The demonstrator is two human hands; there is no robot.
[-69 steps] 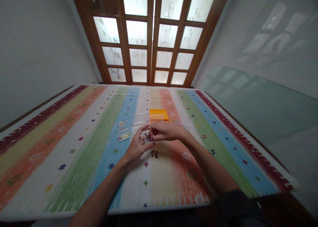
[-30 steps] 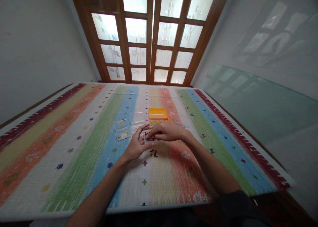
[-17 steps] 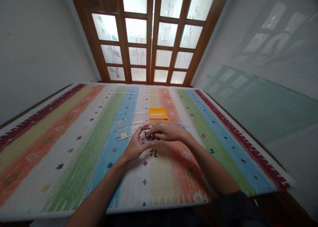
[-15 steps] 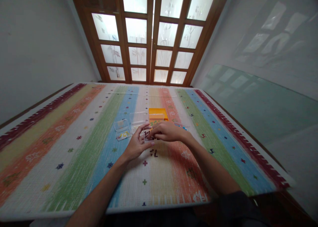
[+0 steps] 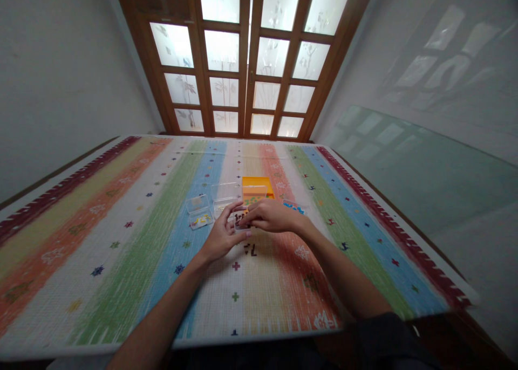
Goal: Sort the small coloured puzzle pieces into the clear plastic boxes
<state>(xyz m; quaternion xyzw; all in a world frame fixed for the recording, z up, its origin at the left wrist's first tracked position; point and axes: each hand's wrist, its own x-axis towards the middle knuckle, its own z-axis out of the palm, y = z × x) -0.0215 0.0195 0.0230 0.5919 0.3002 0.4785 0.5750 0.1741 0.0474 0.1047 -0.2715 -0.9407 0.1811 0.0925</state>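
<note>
Head: L hand (image 5: 224, 235) grips clear box (image 5: 238, 228); R hand (image 5: 275, 215) in it, hold unclear, now bares more blue bits (image 5: 294, 207) rightward; prob. mid-pick.

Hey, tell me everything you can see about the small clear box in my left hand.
The small clear box looks like thin, rigid plastic and is open on top. Dark brown pieces lie inside. Your left hand grips it from the left, thumb along the near side, while your right hand reaches over into it, hiding its right part. It is between your hands, beyond the loose brown pieces on the striped tablecloth. I can't tell whether it rests on the tablecloth or is lifted.
</note>
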